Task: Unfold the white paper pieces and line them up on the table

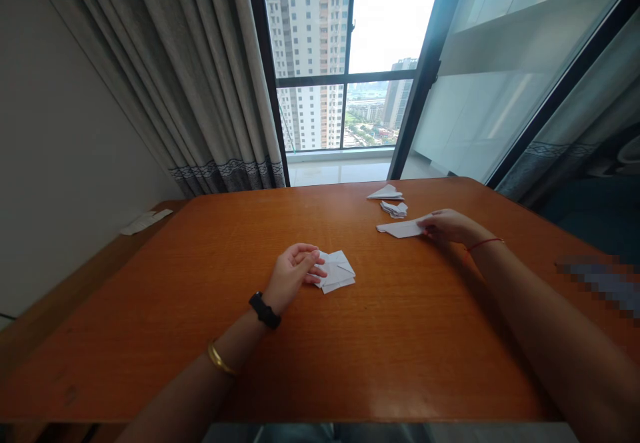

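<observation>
My right hand point(447, 226) pinches the end of a long, narrow paper airplane point(403, 228), holding it low over the right side of the table. Beyond it, toward the far edge, lie a small stack of folded white paper point(395, 210) and a pointed paper airplane point(387, 192). My left hand point(297, 271), with a black band on its wrist, is at a folded white paper piece point(339, 271) near the middle. Its fingers are loosely curved and apart over the left edge of that piece, hiding part of it. Whether they press on the paper is unclear.
The brown wooden table point(225, 250) reaches to a tall window point(345, 76). A grey curtain point(210, 83) hangs at the left. Some white paper point(145, 222) lies on a ledge past the table's left edge. A blurred patch point(605, 280) covers something at the right.
</observation>
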A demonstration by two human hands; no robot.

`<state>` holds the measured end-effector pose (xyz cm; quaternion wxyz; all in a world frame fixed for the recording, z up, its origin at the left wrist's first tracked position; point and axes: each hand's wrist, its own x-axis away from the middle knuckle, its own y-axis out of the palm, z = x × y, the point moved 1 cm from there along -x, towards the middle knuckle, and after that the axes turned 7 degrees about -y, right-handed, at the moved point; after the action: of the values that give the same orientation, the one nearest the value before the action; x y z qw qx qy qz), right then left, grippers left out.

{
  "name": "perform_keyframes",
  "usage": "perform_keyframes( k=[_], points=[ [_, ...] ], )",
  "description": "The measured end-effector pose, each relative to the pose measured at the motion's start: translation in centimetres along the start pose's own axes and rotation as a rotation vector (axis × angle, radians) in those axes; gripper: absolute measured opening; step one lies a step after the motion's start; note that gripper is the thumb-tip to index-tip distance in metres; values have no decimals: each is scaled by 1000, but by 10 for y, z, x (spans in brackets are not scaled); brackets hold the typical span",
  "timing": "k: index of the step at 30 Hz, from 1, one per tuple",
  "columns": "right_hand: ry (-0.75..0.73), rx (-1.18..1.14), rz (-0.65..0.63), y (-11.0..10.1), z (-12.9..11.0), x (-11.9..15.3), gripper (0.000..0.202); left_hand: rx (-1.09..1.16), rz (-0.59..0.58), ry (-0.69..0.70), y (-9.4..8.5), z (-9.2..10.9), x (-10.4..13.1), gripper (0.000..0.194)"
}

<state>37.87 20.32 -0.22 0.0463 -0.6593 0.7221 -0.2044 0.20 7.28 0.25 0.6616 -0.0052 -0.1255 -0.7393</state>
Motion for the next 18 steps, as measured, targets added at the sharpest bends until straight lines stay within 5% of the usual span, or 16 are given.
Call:
perform_keyframes(
  k=[8,18],
  points=[
    [76,121,115,3,7,-6,15,-9,-2,5,-1,-1,0,48],
    [-43,293,144,3,4,-2,13,-32,-3,13,-1,-1,0,43]
  ],
)
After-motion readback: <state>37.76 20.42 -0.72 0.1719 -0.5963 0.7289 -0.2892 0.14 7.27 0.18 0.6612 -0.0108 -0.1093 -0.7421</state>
